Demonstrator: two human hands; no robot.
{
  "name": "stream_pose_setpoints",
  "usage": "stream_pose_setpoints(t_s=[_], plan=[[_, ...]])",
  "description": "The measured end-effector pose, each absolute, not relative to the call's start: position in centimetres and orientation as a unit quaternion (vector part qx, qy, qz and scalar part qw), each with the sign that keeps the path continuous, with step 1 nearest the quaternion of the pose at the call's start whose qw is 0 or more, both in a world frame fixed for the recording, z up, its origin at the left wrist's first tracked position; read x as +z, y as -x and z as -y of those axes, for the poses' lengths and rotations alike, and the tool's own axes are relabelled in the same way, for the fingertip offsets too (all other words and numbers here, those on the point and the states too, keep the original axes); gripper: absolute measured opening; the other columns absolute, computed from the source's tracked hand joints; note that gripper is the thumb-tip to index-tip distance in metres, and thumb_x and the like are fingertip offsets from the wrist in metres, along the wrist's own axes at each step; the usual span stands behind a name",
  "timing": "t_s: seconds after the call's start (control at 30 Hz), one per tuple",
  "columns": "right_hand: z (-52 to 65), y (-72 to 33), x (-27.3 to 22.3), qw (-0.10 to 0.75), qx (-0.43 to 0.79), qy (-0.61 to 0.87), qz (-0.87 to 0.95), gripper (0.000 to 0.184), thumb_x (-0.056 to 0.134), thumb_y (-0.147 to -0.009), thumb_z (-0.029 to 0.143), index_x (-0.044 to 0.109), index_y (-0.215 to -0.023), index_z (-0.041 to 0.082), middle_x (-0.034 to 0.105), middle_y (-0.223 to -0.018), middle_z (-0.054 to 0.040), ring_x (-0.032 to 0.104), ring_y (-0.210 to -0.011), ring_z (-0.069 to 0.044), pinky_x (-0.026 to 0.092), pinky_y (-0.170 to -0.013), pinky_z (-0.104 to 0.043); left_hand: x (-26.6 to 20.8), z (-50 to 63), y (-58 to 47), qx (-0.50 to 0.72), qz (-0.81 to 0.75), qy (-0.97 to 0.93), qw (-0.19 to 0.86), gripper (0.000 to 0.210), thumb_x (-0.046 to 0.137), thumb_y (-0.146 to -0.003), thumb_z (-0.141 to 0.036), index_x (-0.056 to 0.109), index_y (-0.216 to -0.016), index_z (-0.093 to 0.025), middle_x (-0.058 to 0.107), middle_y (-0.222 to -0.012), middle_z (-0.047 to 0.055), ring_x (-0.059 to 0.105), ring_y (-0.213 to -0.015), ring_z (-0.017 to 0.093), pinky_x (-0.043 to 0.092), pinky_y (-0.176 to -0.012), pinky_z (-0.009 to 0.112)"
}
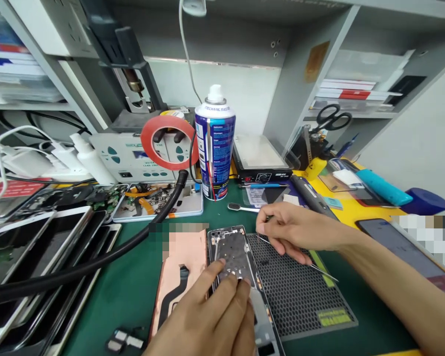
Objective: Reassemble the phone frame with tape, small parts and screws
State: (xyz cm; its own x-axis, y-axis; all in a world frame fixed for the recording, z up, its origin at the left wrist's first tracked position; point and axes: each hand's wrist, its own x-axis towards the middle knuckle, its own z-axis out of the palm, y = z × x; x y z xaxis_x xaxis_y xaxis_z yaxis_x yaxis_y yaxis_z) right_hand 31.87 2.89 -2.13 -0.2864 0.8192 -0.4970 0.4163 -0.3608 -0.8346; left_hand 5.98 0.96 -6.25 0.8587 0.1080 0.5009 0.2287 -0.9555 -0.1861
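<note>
Phone (239, 251), long axis near–far; left hand (217, 314) atop, fingers slightly apart; right hand (291, 228) far right, fingers clamped on tool (324, 273).

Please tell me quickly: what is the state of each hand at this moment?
Left hand: open, resting on the opened phone frame.
Right hand: closed, holding a thin metal tool; whether it also pinches something else cannot be told.

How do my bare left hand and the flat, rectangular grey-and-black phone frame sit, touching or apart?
Touching. The head view shows the left hand lying across the phone frame, fingertips resting on its dark upper part, no gap showing.
</note>
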Motion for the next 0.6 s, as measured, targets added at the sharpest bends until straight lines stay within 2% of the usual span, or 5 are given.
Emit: stream_pose_setpoints(t_s=[0.2,0.37,0.5,0.6], plan=[[-2.9,-31.2,-2.6,0.21,0.603,0.59,0.494,0.025,0.057,-0.094,0.041,0.049,-0.083,0.02,0.059,-0.055,0.0049,0.052,-0.033,-0.007,0.039,-0.028,-0.014,-6.2,-2.1,-7.1,-0.228,0.201,0.949,0.086,0.04,0.053,-0.087,-0.036,0.068,-0.116,-0.012,0.065,-0.13,0.017,0.05,-0.125,0.037,0.033,-0.108,0.064],[-2.8,-31.1,-2.4,0.221,0.602,0.593,0.487,0.022,0.057,-0.093,0.038,0.05,-0.084,0.019,0.06,-0.057,0.0035,0.053,-0.034,-0.007,0.039,-0.028,-0.013,-5.4,-2.6,-7.3,-0.227,0.219,0.947,0.058,0.049,0.054,-0.081,-0.032,0.064,-0.124,-0.011,0.068,-0.125,0.014,0.051,-0.122,0.036,0.03,-0.111,0.064],[-2.0,-31.1,-1.7,0.227,0.611,0.585,0.482,0.026,0.053,-0.095,0.04,0.05,-0.08,0.019,0.06,-0.056,0.0028,0.053,-0.033,-0.007,0.039,-0.03,-0.013,-4.9,-2.8,-7.1,-0.244,0.212,0.946,0.022,0.046,0.054,-0.08,-0.025,0.065,-0.122,-0.011,0.07,-0.122,0.013,0.053,-0.12,0.036,0.032,-0.109,0.066],[-1.4,-31.1,-1.6,0.212,0.625,0.575,0.484,0.027,0.052,-0.096,0.041,0.051,-0.08,0.02,0.06,-0.056,0.0028,0.054,-0.033,-0.008,0.04,-0.031,-0.014,-5.0,-2.8,-7.1,-0.243,0.213,0.946,0.002,0.042,0.056,-0.078,-0.023,0.067,-0.118,-0.014,0.068,-0.127,0.011,0.052,-0.123,0.036,0.028,-0.112,0.066]])
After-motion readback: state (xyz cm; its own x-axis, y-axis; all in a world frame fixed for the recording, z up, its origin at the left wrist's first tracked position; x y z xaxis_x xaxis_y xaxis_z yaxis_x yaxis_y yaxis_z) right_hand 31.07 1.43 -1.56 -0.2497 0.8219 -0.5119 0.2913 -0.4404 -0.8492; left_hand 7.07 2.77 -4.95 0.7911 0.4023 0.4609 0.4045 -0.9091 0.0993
